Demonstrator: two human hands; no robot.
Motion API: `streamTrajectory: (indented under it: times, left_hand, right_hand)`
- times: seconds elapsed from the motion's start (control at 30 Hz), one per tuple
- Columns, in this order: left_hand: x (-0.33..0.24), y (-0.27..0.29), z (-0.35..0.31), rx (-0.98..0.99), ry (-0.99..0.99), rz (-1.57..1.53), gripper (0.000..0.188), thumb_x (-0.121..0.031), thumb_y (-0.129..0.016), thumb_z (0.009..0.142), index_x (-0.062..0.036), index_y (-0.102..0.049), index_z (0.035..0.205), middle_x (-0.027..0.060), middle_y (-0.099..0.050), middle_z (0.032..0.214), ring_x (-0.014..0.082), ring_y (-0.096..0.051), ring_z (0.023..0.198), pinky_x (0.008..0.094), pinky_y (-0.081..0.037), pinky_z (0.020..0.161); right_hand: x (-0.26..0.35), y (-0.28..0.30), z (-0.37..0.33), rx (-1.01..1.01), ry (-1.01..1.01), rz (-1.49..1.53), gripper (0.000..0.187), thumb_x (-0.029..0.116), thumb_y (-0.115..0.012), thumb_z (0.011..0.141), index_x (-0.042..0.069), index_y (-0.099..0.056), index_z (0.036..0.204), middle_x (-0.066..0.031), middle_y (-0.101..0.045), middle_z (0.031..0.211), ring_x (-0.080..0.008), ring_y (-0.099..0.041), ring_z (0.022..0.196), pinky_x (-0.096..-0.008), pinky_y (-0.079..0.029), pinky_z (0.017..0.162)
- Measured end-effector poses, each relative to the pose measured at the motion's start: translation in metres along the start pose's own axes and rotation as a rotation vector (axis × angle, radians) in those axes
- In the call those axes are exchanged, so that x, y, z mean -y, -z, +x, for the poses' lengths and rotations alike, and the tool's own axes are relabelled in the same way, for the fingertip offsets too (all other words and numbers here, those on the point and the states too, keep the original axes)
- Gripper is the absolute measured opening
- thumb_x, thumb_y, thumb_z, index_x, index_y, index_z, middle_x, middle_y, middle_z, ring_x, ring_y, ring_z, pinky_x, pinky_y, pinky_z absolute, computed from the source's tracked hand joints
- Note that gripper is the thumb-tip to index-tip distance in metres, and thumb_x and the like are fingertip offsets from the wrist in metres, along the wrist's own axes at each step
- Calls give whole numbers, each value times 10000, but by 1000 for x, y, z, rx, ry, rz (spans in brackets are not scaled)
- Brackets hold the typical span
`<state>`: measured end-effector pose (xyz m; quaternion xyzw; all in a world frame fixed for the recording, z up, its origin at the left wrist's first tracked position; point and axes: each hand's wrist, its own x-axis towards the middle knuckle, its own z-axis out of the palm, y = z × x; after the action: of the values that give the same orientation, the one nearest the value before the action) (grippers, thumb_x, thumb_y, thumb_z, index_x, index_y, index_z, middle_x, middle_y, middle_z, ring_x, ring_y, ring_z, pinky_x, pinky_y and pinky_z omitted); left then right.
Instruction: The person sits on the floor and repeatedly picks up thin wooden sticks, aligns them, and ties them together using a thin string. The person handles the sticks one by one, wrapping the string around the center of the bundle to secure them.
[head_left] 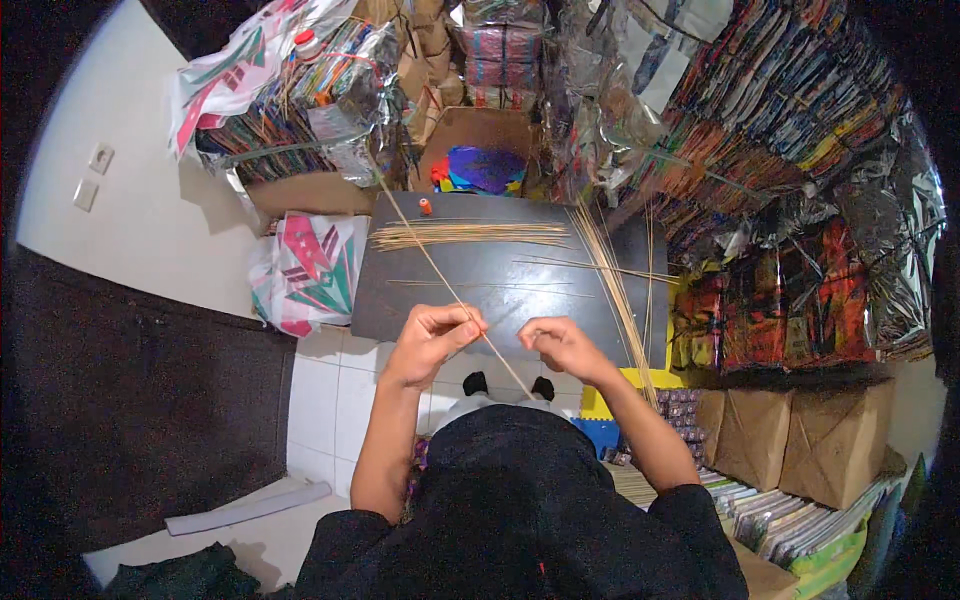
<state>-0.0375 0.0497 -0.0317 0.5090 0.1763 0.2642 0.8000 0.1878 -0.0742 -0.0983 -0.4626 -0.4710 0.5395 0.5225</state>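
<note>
My left hand (432, 343) is closed, pinching a long thin tan stick (418, 240) between thumb and fingers. The stick slants from above the table's far left edge down toward my lap. To its right, my right hand (562, 348) is raised with curled fingers pressed together. Whatever they hold, if anything, is too small to make out. Beyond both hands, on a dark table (470, 290), lies a bundle of similar sticks (470, 235). A second bundle (612, 285) runs along the table's right side, with a few loose sticks across it. A small orange spool (425, 206) stands near the far edge.
Tall stacks of folded printed packaging (790, 90) rise at the back and right. A cardboard box (480, 125) with colourful items stands behind the table. A patterned white sack (315, 270) leans at its left. Brown parcels (790, 440) sit at the lower right.
</note>
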Motion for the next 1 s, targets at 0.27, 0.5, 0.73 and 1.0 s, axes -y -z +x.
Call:
streamTrajectory:
  times: [0.27, 0.5, 0.73, 1.0]
  left_hand:
    - [-24, -1, -3, 147, -10, 565, 145, -139, -723, 899, -2, -761, 924, 74, -717, 858, 161, -619, 809, 313, -492, 767]
    - [-26, 11, -3, 273, -70, 800, 108, -137, -737, 855, -37, -762, 886, 70, -706, 796, 195, -614, 778, 346, -463, 776]
    - [-31, 16, -5, 386, -90, 1099, 114, -171, -735, 817, -73, -767, 865, 74, -696, 794, 245, -644, 796, 369, -457, 826]
    - [-23, 5, 0, -4, -250, 1270, 125, -169, -722, 827, -60, -764, 870, 76, -679, 737, 265, -639, 734, 386, -476, 769]
  right_hand:
    - [57, 25, -7, 66, -425, 650, 76, 154, -588, 996, 84, -580, 967, 120, -308, 604, -1, -244, 446, -222, -195, 421]
    - [88, 24, -7, 250, -421, 266, 112, 121, -611, 965, 22, -662, 953, 52, -524, 696, -5, -332, 484, -222, -237, 440]
    - [93, 10, -5, 475, -31, -189, 209, 185, -575, 979, 22, -700, 1015, 31, -658, 799, -110, -558, 667, -298, -440, 622]
    - [117, -9, -12, 319, -20, -576, 198, 94, -551, 911, 38, -692, 1038, -161, -685, 795, -255, -666, 685, -378, -497, 652]
